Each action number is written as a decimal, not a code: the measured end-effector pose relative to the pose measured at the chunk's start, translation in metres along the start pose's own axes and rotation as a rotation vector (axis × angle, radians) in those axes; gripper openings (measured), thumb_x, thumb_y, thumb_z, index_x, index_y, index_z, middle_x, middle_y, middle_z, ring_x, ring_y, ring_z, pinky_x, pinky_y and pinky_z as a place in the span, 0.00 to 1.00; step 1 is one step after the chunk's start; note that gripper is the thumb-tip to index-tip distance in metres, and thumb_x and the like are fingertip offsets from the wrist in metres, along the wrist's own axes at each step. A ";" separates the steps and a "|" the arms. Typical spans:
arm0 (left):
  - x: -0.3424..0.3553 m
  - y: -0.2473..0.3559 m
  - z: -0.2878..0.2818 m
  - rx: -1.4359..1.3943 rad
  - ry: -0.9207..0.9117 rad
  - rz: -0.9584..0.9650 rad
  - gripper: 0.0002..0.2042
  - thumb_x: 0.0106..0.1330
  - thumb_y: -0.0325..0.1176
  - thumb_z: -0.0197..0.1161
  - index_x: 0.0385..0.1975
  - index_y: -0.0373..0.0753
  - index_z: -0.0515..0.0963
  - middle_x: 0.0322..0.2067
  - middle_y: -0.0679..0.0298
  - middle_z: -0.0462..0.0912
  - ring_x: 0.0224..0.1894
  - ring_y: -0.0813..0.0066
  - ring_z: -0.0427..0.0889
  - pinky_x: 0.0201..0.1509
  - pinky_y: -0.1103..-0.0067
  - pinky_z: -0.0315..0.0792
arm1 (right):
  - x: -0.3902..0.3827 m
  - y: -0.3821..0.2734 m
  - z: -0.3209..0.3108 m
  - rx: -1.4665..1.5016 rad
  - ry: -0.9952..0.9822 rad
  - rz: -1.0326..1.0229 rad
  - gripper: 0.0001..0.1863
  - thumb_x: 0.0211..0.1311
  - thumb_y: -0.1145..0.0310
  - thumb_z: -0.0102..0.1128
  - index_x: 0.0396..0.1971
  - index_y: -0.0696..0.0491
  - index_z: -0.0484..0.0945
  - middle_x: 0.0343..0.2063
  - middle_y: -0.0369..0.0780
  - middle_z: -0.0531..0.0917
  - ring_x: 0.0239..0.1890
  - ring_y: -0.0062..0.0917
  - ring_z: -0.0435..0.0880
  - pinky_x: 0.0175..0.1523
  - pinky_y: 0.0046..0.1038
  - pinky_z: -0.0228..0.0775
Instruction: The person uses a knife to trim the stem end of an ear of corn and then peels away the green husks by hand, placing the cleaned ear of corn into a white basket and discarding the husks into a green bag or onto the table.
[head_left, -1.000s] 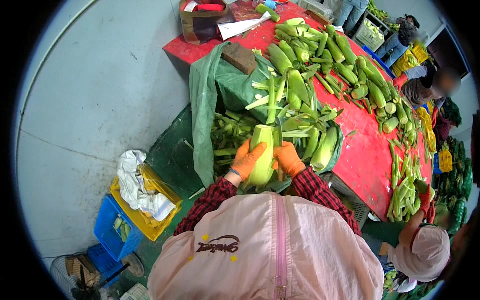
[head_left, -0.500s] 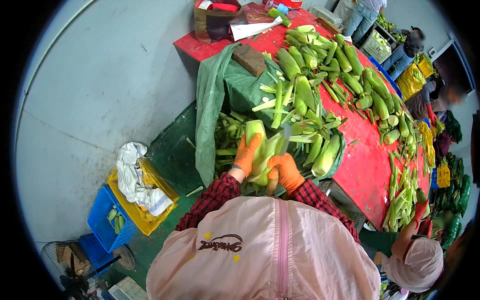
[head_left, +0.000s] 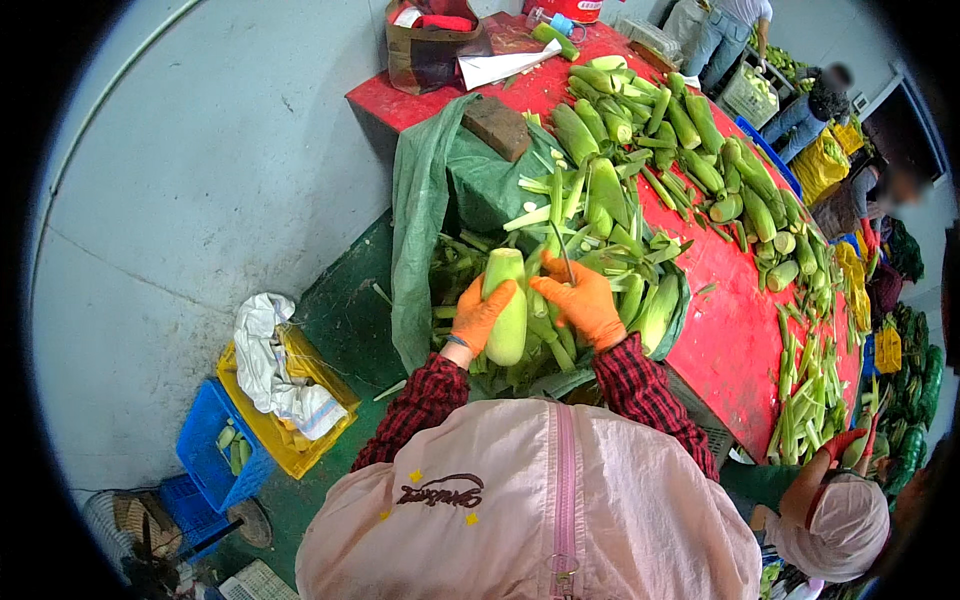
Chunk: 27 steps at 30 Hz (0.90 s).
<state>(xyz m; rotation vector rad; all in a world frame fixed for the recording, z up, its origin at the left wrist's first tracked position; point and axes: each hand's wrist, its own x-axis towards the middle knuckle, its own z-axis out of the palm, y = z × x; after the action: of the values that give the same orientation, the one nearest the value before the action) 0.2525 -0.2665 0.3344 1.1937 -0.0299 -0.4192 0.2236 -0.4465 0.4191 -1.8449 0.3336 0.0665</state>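
Note:
My left hand, in an orange glove, is closed around a pale green ear of corn, its cut end up. To its right my right hand, also orange-gloved, grips a knife whose thin blade points up and away; the handle is hidden in the glove. The right fingertips are close to the corn, and I cannot tell whether they touch it. Below and around both hands lie loose green husks in a sack-like green sheet hanging at the table's edge.
Many unpeeled corn ears are heaped on the red table. A brick weighs down the sheet. On the left floor stand a yellow crate and a blue crate. A co-worker in a pale cap is at the right.
The leafy strips held against the corn have come away from it, and the ear now shows smooth. My right hand has moved slightly up and away from the ear, knife still in it.

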 end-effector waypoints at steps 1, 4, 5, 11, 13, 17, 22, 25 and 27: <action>0.004 -0.001 0.004 0.083 0.004 0.026 0.31 0.58 0.52 0.69 0.57 0.39 0.72 0.45 0.61 0.81 0.43 0.71 0.81 0.48 0.74 0.74 | -0.002 -0.006 0.004 0.012 -0.012 -0.007 0.28 0.52 0.53 0.72 0.43 0.62 0.80 0.22 0.35 0.81 0.14 0.17 0.75 0.20 0.22 0.68; 0.003 -0.002 0.015 0.705 0.218 0.387 0.38 0.54 0.52 0.71 0.62 0.39 0.68 0.48 0.54 0.79 0.47 0.61 0.81 0.49 0.70 0.74 | -0.004 -0.013 0.010 0.030 -0.057 0.057 0.24 0.54 0.50 0.70 0.23 0.60 0.79 0.18 0.36 0.80 0.12 0.17 0.74 0.18 0.22 0.66; -0.003 0.012 0.023 0.909 0.207 0.379 0.44 0.51 0.52 0.72 0.66 0.38 0.61 0.49 0.48 0.78 0.49 0.52 0.79 0.50 0.65 0.74 | -0.002 -0.014 0.012 0.014 -0.065 0.081 0.24 0.55 0.50 0.69 0.23 0.60 0.79 0.17 0.36 0.80 0.12 0.18 0.74 0.18 0.22 0.66; -0.011 0.025 0.040 0.994 0.309 0.313 0.44 0.49 0.47 0.71 0.68 0.41 0.59 0.45 0.51 0.79 0.46 0.52 0.79 0.49 0.66 0.74 | 0.002 -0.027 0.012 -0.238 -0.052 -0.010 0.20 0.60 0.55 0.60 0.21 0.59 0.78 0.16 0.38 0.80 0.12 0.19 0.76 0.20 0.22 0.67; -0.011 0.024 0.041 0.958 0.302 0.313 0.45 0.50 0.45 0.71 0.69 0.40 0.57 0.45 0.51 0.78 0.47 0.53 0.79 0.49 0.67 0.73 | 0.005 -0.022 0.011 -0.134 -0.053 -0.018 0.18 0.61 0.59 0.58 0.22 0.59 0.78 0.17 0.38 0.81 0.12 0.20 0.77 0.20 0.22 0.67; -0.006 0.008 0.039 0.591 0.168 0.424 0.43 0.56 0.44 0.69 0.70 0.38 0.53 0.43 0.54 0.78 0.45 0.60 0.80 0.48 0.68 0.74 | 0.009 -0.012 0.006 0.208 -0.170 0.065 0.15 0.64 0.63 0.55 0.23 0.58 0.77 0.17 0.39 0.80 0.12 0.22 0.76 0.19 0.23 0.66; 0.001 0.001 0.034 -0.375 -0.134 0.132 0.33 0.66 0.42 0.64 0.68 0.41 0.58 0.47 0.62 0.77 0.45 0.72 0.78 0.53 0.75 0.72 | 0.005 -0.010 0.006 0.527 -0.356 0.038 0.13 0.65 0.66 0.53 0.23 0.57 0.75 0.15 0.39 0.78 0.11 0.23 0.74 0.18 0.23 0.66; 0.014 -0.007 0.028 -0.545 -0.114 0.043 0.29 0.67 0.49 0.60 0.63 0.39 0.67 0.46 0.63 0.79 0.47 0.72 0.77 0.54 0.75 0.72 | 0.001 -0.010 0.005 0.574 -0.300 -0.045 0.13 0.64 0.65 0.51 0.23 0.57 0.75 0.15 0.40 0.79 0.10 0.23 0.74 0.19 0.22 0.65; 0.030 -0.020 0.014 -0.649 -0.071 -0.004 0.33 0.67 0.58 0.56 0.60 0.35 0.71 0.47 0.63 0.79 0.49 0.72 0.77 0.56 0.73 0.71 | 0.006 0.006 -0.003 0.621 -0.185 -0.194 0.15 0.64 0.62 0.49 0.22 0.55 0.74 0.14 0.40 0.78 0.10 0.23 0.72 0.19 0.21 0.63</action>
<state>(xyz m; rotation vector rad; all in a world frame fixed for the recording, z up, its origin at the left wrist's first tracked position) 0.2705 -0.2951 0.3159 0.5399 0.0454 -0.4308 0.2273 -0.4523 0.4137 -1.2347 0.0320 -0.0026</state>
